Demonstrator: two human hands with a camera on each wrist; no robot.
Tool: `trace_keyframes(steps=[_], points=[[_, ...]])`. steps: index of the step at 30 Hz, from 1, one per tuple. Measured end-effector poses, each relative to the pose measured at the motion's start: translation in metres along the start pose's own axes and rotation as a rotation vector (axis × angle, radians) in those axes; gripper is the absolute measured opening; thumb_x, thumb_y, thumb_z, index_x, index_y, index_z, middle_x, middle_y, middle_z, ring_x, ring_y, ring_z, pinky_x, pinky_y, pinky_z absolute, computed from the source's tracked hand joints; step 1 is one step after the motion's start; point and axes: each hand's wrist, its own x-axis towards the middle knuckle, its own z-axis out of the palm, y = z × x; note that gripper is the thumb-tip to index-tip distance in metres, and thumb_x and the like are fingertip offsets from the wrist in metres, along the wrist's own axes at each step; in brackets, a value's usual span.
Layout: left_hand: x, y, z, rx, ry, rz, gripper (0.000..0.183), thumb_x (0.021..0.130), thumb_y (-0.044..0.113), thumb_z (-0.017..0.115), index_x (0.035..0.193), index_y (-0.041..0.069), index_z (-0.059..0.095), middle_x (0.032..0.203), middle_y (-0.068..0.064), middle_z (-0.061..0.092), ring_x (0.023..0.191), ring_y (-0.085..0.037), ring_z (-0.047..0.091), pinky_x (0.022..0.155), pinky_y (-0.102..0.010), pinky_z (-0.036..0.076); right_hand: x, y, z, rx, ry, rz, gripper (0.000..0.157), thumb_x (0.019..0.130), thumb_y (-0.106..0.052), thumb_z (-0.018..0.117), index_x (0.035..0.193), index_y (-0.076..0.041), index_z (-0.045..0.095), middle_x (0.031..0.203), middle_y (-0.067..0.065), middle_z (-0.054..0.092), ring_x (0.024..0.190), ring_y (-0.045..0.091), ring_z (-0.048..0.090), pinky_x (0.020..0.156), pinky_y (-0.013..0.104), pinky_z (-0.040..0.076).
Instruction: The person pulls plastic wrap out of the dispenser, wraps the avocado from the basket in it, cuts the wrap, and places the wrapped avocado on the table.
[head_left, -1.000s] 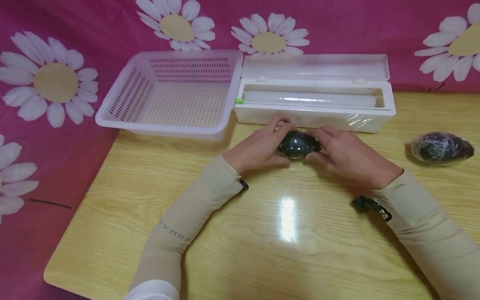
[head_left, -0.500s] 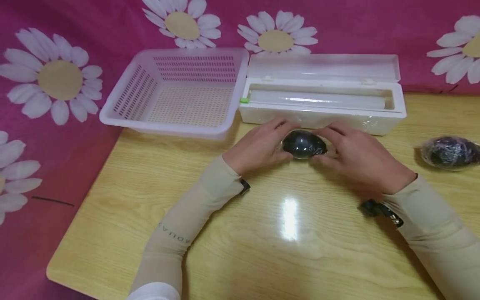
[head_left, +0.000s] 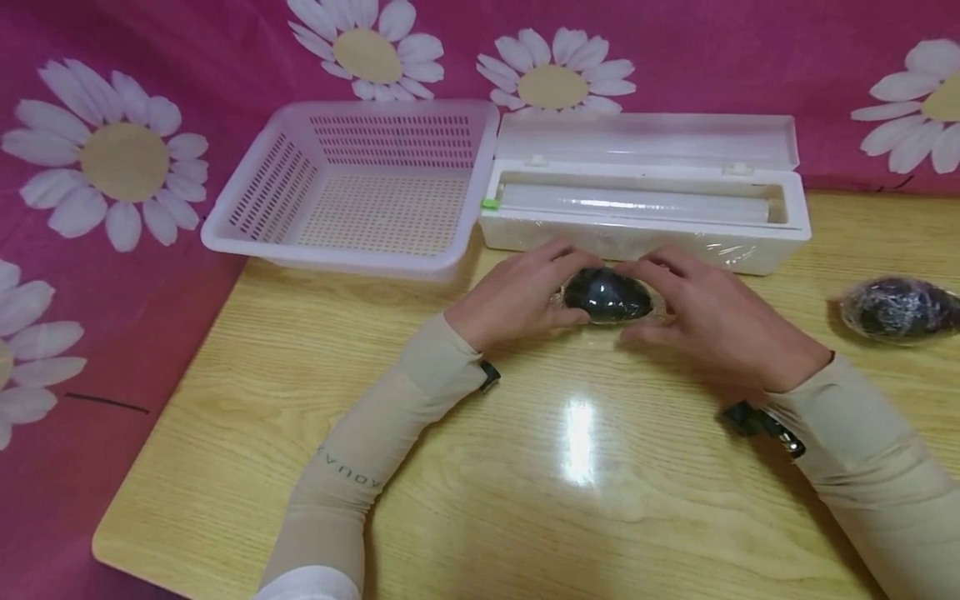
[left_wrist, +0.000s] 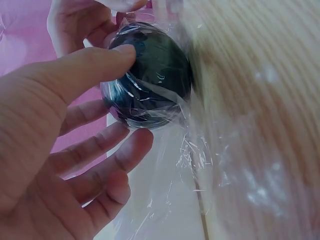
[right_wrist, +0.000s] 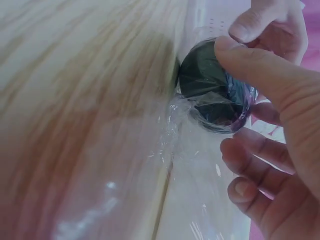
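A dark, glossy, egg-shaped object sits low over the table, with clear cling film around it. My left hand holds its left end between thumb and fingers. My right hand holds the opposite end, also with thumb and fingers. In the left wrist view, the left thumb lies on the dark object, and loose film trails from it towards the table. The right wrist view shows the right thumb on the dark object, with fingers bent along its far side.
Behind my hands stands a white cling film box, lid raised, with a film roll inside. Left of it is a pale perforated basket. Another dark film-wrapped object lies at the right. The wooden table has its edge at left.
Both hands stay at the dark object, their fingertips shifting slightly at its ends. More loose film shows at its two ends than a second ago. The head view has shifted a little.
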Motion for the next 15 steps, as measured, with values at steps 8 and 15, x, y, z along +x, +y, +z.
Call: trace_keyframes(steps=[8,15], points=[[-0.0011,-0.0005,-0.0006,-0.017,0.003,-0.017,0.06,0.095,0.044,0.074,0.146,0.022,0.055,0.144,0.001,0.057,0.12,-0.013,0.061,0.102,-0.032,0.054,0.0015,0.0003,0.0039,0.009,0.004,-0.004,0.068,0.088,-0.035,0.083,0.147,-0.015,0.055,0.135,0.008,0.058,0.114,0.023,0.06,0.094,0.048,0.056],[-0.0032,-0.0019,-0.0045,-0.039,0.044,-0.013,0.054,0.098,0.043,0.07,0.144,0.019,0.057,0.141,-0.001,0.059,0.099,-0.013,0.066,0.084,-0.028,0.055,0.0012,0.0011,0.0033,0.003,0.02,-0.024,0.067,0.089,-0.033,0.083,0.147,-0.015,0.055,0.135,0.007,0.058,0.117,0.023,0.059,0.098,0.049,0.055]])
